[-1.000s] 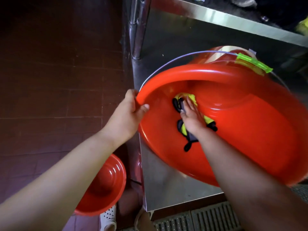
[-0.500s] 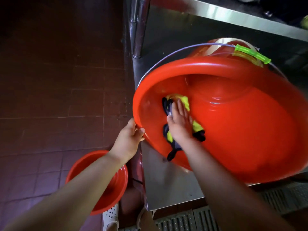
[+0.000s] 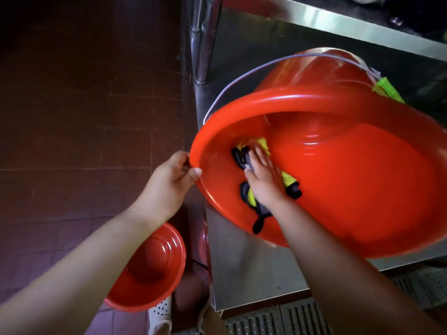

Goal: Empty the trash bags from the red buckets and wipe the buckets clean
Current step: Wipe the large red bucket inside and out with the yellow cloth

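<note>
Here the large red bucket [image 3: 350, 189] lies tipped on its side on the steel table [image 3: 254, 274], its open mouth turned toward the camera. Its wire handle [image 3: 242, 81] arcs up over the rim, with a green grip [image 3: 387, 90] at the far right end.

Left hand [image 3: 167, 187]: closed on the near left rim of the bucket, thumb on the inner edge, fingers wrapped round the outside. Grip is firm; only the rim is held.

Right hand [image 3: 263, 180]: inside the bucket, palm down, fingers spread and flat. It presses a yellow and black cloth [image 3: 290, 183] against the inner wall on the left side. The cloth is pinned under the palm rather than clutched; whether any finger curls round it cannot be told.

A second red bucket [image 3: 150, 274] stands on the tiled floor [image 3: 72, 117] at lower left, upright, beside the table's corner and partly hidden by the left forearm. A white perforated shoe [image 3: 159, 315] shows just below it. A metal floor grate [image 3: 278, 320] runs along the bottom edge. A steel post [image 3: 203, 39] rises at the table's left corner.
</note>
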Tool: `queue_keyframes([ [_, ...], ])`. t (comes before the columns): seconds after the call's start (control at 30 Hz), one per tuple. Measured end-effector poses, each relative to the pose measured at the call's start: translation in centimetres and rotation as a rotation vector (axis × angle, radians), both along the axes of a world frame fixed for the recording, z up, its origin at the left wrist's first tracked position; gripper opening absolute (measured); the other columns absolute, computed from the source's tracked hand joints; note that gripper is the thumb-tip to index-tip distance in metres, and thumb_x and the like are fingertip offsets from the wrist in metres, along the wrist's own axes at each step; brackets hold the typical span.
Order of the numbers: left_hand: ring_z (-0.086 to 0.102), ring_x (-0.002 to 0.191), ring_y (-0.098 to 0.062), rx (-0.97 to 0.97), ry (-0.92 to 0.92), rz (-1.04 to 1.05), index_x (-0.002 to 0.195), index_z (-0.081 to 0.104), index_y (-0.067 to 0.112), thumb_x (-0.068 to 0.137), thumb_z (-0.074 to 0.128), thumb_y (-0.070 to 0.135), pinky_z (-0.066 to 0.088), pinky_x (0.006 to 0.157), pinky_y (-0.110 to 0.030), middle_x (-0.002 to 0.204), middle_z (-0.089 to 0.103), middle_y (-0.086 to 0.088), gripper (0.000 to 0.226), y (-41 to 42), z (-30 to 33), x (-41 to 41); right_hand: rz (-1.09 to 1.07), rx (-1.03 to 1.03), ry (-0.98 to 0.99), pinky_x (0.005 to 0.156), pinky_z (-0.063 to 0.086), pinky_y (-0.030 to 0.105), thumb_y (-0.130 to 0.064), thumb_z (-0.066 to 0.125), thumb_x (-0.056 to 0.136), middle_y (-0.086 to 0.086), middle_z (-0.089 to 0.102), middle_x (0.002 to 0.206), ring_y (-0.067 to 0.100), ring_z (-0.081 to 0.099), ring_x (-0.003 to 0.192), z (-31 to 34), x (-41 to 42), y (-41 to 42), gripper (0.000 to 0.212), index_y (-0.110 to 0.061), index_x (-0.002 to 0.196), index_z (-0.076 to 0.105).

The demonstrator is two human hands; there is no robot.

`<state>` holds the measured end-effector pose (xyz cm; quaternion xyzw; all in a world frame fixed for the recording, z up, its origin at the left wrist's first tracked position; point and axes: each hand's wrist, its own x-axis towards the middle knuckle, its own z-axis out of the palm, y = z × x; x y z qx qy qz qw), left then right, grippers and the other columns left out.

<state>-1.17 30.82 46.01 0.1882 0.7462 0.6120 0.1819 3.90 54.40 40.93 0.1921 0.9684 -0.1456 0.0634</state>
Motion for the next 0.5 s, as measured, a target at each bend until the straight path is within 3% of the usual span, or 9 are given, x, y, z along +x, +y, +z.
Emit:
queue_keyframes([
  [0.1, 0.056, 0.061, 0.012, 0.0, 0.097, 0.006, 0.085, 0.053, 0.028, 0.091, 0.058, 0.008, 0.038, 0.062, -0.002, 0.064, 0.062, 0.027, 0.021, 0.0, 2.0, -1.2, -0.075, 0.049, -0.054, 0.116, 0.013, 0.037, -0.029, 0.038, 0.099, -0.009, 0.003, 0.159, 0.012, 0.007, 0.145, 0.4, -2.7, 3.8, 0.054, -0.024, 0.15, 0.019],
  [0.2, 0.059, 0.068, 0.012, 0.009, 0.127, 0.038, 0.089, 0.056, 0.029, 0.09, 0.06, 0.011, 0.039, 0.064, -0.001, 0.068, 0.064, 0.019, 0.019, 0.3, 2.1, -1.3, -0.12, 0.107, -0.12, 0.116, 0.011, 0.037, -0.03, 0.036, 0.099, -0.01, 0.001, 0.159, 0.013, 0.005, 0.146, 0.3, -3.9, 6.0, 0.056, -0.027, 0.151, 0.015],
  [0.27, 0.063, 0.078, 0.005, 0.017, 0.031, 0.056, 0.098, 0.058, 0.021, 0.091, 0.058, 0.009, 0.046, 0.074, -0.008, 0.082, 0.067, 0.011, 0.014, 0.4, 0.7, -0.5, -0.104, 0.157, -0.15, 0.115, 0.01, 0.036, -0.031, 0.035, 0.099, -0.012, 0.0, 0.159, 0.012, 0.004, 0.145, 0.1, -4.3, 6.3, 0.056, -0.029, 0.15, 0.013],
  [0.37, 0.062, 0.096, -0.015, 0.045, -0.25, 0.013, 0.112, 0.051, 0.009, 0.093, 0.051, 0.0, 0.051, 0.091, -0.031, 0.099, 0.064, -0.005, 0.021, 1.0, -1.6, 1.6, -0.118, 0.189, -0.159, 0.114, 0.01, 0.036, -0.032, 0.035, 0.098, -0.012, 0.0, 0.159, 0.009, 0.005, 0.145, 0.2, -4.5, 5.4, 0.056, -0.032, 0.15, 0.014],
  [0.5, 0.061, 0.105, -0.005, 0.106, -0.348, -0.002, 0.127, 0.044, 0.008, 0.096, 0.046, 0.007, 0.053, 0.082, -0.018, 0.11, 0.062, -0.001, 0.031, 1.4, -3.3, 3.0, -0.137, 0.151, -0.078, 0.112, 0.014, 0.036, -0.032, 0.038, 0.096, -0.008, 0.006, 0.159, 0.01, 0.01, 0.145, 0.2, -2.3, 0.8, 0.056, -0.03, 0.149, 0.02],
])
